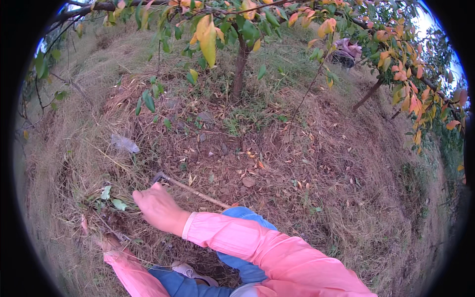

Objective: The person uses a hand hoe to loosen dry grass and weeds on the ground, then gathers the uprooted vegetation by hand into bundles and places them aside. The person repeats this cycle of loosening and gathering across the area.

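My left hand (108,242), at lower left, is partly covered by dry stems and is closed around a bunch of grass and weeds (105,208). Two pale green leaves (112,198) stick out of that bunch. My right hand (160,208) is curled at the right side of the bunch, its fingertips turned down and hidden. Whether stems are pinched in it I cannot tell. Just beyond it lies a hand tool with a thin wooden handle (198,193) and a dark metal head (159,177), its handle end hidden near my knee.
A clear plastic scrap (125,143) lies in the grass. A small tree trunk (240,70) rises ahead, and leafy branches (207,37) hang across the top. Stones (248,182) dot the soil. Pink cloth over a dark object (347,54) sits far right. My knee (246,219) is bent below.
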